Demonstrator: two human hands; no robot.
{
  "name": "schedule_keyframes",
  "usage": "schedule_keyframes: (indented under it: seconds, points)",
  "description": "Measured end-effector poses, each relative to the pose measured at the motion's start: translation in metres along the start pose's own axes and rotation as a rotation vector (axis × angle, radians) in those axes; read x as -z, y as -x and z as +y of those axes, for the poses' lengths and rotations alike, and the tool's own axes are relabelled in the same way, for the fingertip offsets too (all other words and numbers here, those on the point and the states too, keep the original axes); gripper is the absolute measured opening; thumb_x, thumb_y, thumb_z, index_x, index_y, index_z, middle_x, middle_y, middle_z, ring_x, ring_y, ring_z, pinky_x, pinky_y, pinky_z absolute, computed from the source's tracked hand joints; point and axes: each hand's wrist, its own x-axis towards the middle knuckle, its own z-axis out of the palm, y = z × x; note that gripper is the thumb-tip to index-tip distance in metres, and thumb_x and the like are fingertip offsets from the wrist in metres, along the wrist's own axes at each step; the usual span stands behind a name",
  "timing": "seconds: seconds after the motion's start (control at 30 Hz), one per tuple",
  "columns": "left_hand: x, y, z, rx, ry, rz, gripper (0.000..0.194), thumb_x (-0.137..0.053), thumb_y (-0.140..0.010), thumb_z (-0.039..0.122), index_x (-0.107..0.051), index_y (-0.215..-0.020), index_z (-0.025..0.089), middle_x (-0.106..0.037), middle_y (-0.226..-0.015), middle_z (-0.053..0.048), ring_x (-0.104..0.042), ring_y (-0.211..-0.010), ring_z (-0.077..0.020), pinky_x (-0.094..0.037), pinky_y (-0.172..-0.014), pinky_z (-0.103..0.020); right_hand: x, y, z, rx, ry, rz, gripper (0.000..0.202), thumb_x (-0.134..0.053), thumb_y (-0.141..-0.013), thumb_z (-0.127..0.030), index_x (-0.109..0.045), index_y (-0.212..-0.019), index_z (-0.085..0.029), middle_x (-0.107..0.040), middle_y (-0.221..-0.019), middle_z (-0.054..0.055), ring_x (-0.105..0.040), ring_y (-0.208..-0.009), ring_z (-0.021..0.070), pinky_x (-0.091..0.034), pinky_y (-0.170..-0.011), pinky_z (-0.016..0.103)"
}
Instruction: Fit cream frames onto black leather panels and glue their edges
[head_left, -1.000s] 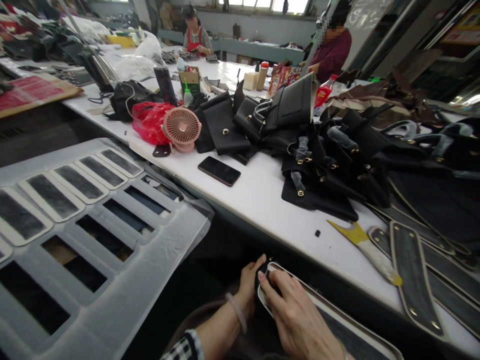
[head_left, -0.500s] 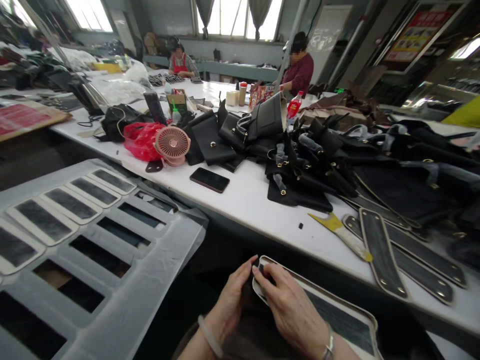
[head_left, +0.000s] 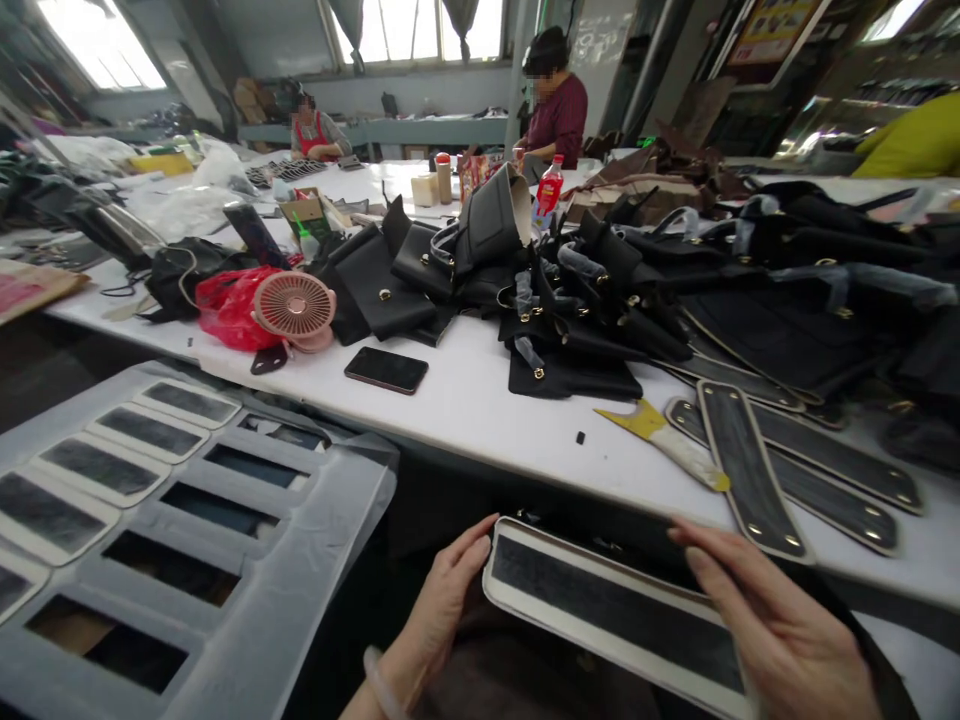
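Low at the front, a long bag base panel [head_left: 611,605] with a black centre, pale border and rounded corners lies tilted between my hands, with dark bag material behind and below it. My left hand [head_left: 439,605] is closed on its left end, fingertips at the upper corner. At the right end my right hand [head_left: 784,625] grips the panel, its thumb and fingers along the upper edge and part of the panel hidden under the palm. On the table just beyond are black strips with studs [head_left: 750,470] and a yellow-and-white pointed tool [head_left: 660,440].
A pile of black bags [head_left: 585,290] covers the table's middle and right. A phone [head_left: 386,370], pink fan [head_left: 296,305] and red plastic bag [head_left: 232,305] lie left of it. Pale-bordered panels [head_left: 105,468] rest on a grey slotted rack [head_left: 300,560]. Two people work across the table.
My right hand has slid from the panel's left end to its right end, uncovering the black centre. My left hand stays at the left end. The view has shifted slightly right.
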Motion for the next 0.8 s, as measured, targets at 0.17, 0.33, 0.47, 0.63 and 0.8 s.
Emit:
schedule_keyframes:
  seconds: [0.17, 0.33, 0.47, 0.63, 0.8]
  points:
    - [0.001, -0.002, -0.005, -0.097, -0.294, 0.057, 0.050, -0.056, -0.088, 0.052, -0.058, -0.131, 0.026, -0.055, -0.140, -0.003, -0.043, -0.134, -0.0256, -0.026, -0.116, -0.037, 0.032, 0.022, 0.068, -0.580, -0.221, 0.244, 0.058, -0.066, -0.070, -0.065, -0.071, -0.108, -0.021, -0.071, -0.112, 0.009, -0.059, -0.114, 0.0332, -0.033, -0.112, 0.051]
    - [-0.007, -0.006, -0.008, -0.163, -0.452, 0.159, 0.058, -0.049, -0.087, 0.061, -0.058, -0.129, 0.022, -0.055, -0.140, -0.004, -0.041, -0.136, -0.0264, -0.023, -0.118, -0.038, 0.016, 0.062, 0.080, -0.692, -0.609, -0.014, 0.052, -0.057, -0.084, -0.058, -0.066, -0.122, -0.023, -0.057, -0.136, 0.007, -0.046, -0.131, 0.0284, -0.028, -0.115, 0.044]
    - [-0.009, -0.011, -0.011, -0.062, -0.540, 0.265, 0.068, -0.038, -0.086, 0.069, -0.053, -0.131, 0.021, -0.060, -0.133, -0.006, -0.049, -0.128, -0.0276, -0.037, -0.111, -0.039, 0.002, 0.075, 0.075, -0.667, -0.676, -0.064, 0.050, -0.049, -0.091, -0.055, -0.059, -0.131, -0.026, -0.048, -0.144, 0.004, -0.038, -0.136, 0.0269, -0.026, -0.115, 0.041]
    - [-0.006, -0.021, -0.014, -0.008, -0.588, 0.305, 0.073, -0.043, -0.080, 0.072, -0.053, -0.131, 0.021, -0.067, -0.119, -0.007, -0.059, -0.115, -0.0297, -0.048, -0.100, -0.040, 0.004, 0.072, 0.076, -0.536, -0.496, -0.129, 0.051, -0.045, -0.093, -0.054, -0.057, -0.133, -0.026, -0.049, -0.144, 0.004, -0.037, -0.137, 0.0271, -0.022, -0.117, 0.043]
    - [-0.007, -0.023, -0.011, -0.007, -0.622, 0.255, 0.071, -0.064, -0.070, 0.066, -0.058, -0.126, 0.024, -0.073, -0.105, -0.004, -0.062, -0.109, -0.0346, -0.052, -0.095, -0.046, 0.006, 0.065, 0.077, -0.556, -0.626, -0.178, 0.055, -0.047, -0.091, -0.058, -0.058, -0.132, -0.023, -0.051, -0.142, 0.006, -0.040, -0.135, 0.0284, -0.022, -0.117, 0.045]
